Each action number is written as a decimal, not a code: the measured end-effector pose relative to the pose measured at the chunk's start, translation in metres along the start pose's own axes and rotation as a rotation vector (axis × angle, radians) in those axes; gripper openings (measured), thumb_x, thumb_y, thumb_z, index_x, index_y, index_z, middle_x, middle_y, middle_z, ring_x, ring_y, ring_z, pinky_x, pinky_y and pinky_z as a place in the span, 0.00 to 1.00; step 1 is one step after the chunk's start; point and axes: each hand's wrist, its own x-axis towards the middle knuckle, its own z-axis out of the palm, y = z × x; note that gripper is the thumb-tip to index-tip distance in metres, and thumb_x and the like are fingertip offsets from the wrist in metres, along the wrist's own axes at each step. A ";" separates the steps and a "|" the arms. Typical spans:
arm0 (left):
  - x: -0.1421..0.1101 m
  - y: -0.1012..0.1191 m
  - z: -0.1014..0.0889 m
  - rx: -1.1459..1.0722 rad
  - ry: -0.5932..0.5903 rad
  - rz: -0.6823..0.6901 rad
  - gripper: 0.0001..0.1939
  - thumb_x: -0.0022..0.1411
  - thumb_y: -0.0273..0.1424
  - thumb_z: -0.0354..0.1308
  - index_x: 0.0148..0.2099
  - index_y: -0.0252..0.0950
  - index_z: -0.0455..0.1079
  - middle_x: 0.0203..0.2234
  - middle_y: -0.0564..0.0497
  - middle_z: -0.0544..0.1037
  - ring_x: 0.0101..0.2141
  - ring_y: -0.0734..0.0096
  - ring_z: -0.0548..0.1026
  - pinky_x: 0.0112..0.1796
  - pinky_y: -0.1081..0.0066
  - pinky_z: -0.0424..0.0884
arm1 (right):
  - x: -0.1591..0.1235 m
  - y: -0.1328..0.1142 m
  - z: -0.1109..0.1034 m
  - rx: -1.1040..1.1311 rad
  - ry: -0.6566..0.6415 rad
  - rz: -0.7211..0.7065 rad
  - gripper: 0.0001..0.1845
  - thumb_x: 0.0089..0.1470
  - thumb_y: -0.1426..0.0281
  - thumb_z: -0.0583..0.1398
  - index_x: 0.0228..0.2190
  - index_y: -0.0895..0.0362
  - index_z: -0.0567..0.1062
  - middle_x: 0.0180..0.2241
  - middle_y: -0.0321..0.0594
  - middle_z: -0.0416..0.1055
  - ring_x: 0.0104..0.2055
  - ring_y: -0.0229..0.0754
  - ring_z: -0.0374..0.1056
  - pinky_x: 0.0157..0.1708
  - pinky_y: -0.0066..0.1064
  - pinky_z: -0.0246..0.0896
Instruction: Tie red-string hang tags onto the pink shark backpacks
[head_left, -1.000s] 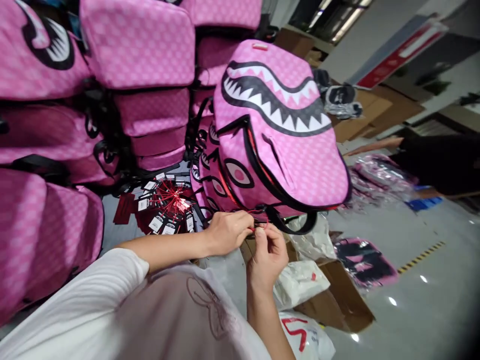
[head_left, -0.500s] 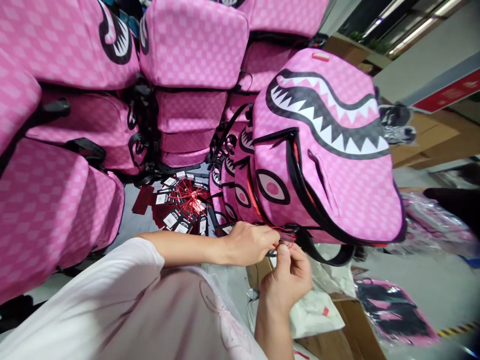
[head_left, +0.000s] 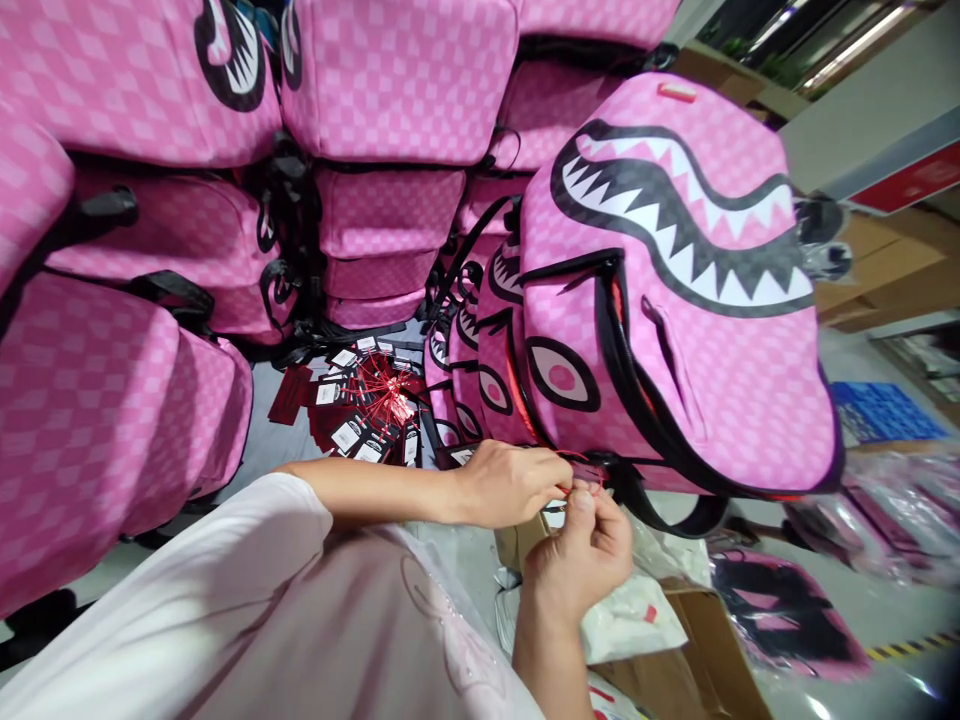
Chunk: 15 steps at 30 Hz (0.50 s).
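Where the toothy-mouthed pink backpack (head_left: pixel 697 250) stands at centre-right, a red string (head_left: pixel 581 458) is pinched beside its near edge between the fingertips of the left hand (head_left: pixel 514 485) and the right hand (head_left: pixel 581 550). Red-stringed tags (head_left: pixel 375 405) are fanned out to the left; pink bags (head_left: pixel 397 85) are stacked beyond.
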 end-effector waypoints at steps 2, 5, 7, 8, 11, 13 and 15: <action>-0.007 -0.007 -0.006 -0.093 0.078 0.097 0.12 0.69 0.33 0.48 0.48 0.36 0.69 0.48 0.48 0.77 0.48 0.74 0.75 0.44 0.75 0.72 | -0.007 0.003 -0.003 0.059 0.013 0.032 0.12 0.56 0.61 0.60 0.34 0.58 0.71 0.36 0.39 0.71 0.37 0.37 0.69 0.44 0.35 0.64; -0.030 -0.032 -0.021 -0.162 0.280 0.140 0.12 0.68 0.32 0.50 0.50 0.35 0.69 0.51 0.46 0.76 0.52 0.74 0.72 0.51 0.73 0.70 | -0.031 0.017 -0.009 -0.002 -0.133 0.165 0.14 0.59 0.58 0.56 0.36 0.57 0.70 0.33 0.38 0.72 0.30 0.36 0.68 0.36 0.32 0.65; -0.055 -0.061 -0.030 -0.142 0.435 -0.047 0.11 0.66 0.31 0.52 0.49 0.36 0.70 0.47 0.46 0.77 0.50 0.72 0.74 0.52 0.70 0.70 | -0.049 0.038 -0.004 -0.119 -0.402 0.310 0.16 0.58 0.57 0.56 0.35 0.58 0.72 0.31 0.39 0.74 0.29 0.37 0.69 0.35 0.32 0.66; -0.071 -0.079 -0.033 -0.113 0.502 -0.191 0.10 0.66 0.30 0.53 0.48 0.36 0.70 0.46 0.47 0.77 0.49 0.71 0.74 0.52 0.69 0.70 | -0.057 0.052 0.003 -0.166 -0.552 0.368 0.17 0.57 0.57 0.57 0.36 0.58 0.73 0.32 0.41 0.75 0.31 0.39 0.70 0.36 0.33 0.67; -0.129 -0.139 -0.042 0.050 0.644 -0.642 0.10 0.65 0.27 0.51 0.46 0.35 0.71 0.45 0.46 0.76 0.48 0.67 0.73 0.52 0.65 0.69 | -0.070 0.107 0.044 -0.250 -0.825 0.382 0.20 0.55 0.56 0.57 0.41 0.58 0.74 0.42 0.47 0.76 0.43 0.45 0.70 0.48 0.39 0.64; -0.173 -0.177 -0.048 0.193 0.686 -0.915 0.12 0.62 0.24 0.51 0.47 0.32 0.70 0.47 0.42 0.74 0.50 0.63 0.71 0.55 0.62 0.67 | -0.070 0.146 0.083 -0.303 -0.885 0.346 0.22 0.54 0.56 0.56 0.43 0.59 0.75 0.45 0.48 0.74 0.47 0.46 0.69 0.52 0.40 0.61; -0.215 -0.206 -0.055 0.303 0.669 -1.174 0.16 0.59 0.23 0.52 0.50 0.30 0.69 0.50 0.39 0.71 0.54 0.58 0.68 0.57 0.58 0.63 | -0.069 0.178 0.122 -0.365 -0.912 0.344 0.25 0.54 0.57 0.55 0.46 0.60 0.74 0.48 0.50 0.73 0.49 0.47 0.68 0.54 0.41 0.59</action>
